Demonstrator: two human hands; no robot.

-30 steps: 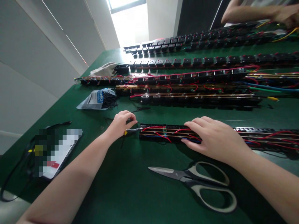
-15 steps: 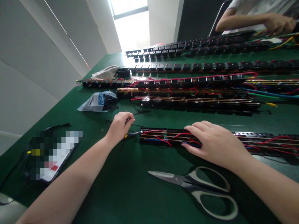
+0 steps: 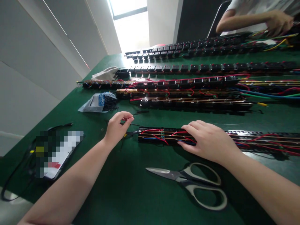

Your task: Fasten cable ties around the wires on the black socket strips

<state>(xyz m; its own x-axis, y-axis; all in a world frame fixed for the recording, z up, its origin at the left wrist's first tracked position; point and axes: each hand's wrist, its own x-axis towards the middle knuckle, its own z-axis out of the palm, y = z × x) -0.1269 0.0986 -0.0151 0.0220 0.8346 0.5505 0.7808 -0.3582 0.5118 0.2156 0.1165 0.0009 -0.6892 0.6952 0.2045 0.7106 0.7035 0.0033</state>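
An opened black power strip (image 3: 153, 136), its brass rails and red and blue wires exposed, lies across the table. My right hand (image 3: 206, 140) grips it, fingers over the far edge and thumb along the near edge. Just beyond its left end, my left hand (image 3: 118, 126) is closed in a pinch of thumb and forefinger on what looks like a thin black cable tie (image 3: 136, 124); the pinched part is mostly hidden. A grey cable (image 3: 133, 132) with a yellow part runs from the strip's end under this hand. Scissors (image 3: 178, 177) with pale-rimmed handles lie nearer me.
Several more black strips (image 3: 197, 102) lie in rows beyond. A plastic bag (image 3: 99, 102) of thin black pieces sits behind my left hand, near a white cloth (image 3: 105, 74). Black cables and a blurred label (image 3: 65, 153) are at left. Across the table, a person's hand (image 3: 280, 23) works among wires.
The view has shifted slightly, so the strips and scissors appear a little further left. Both hands keep nearly the same grip; the left fingertips have moved only slightly.
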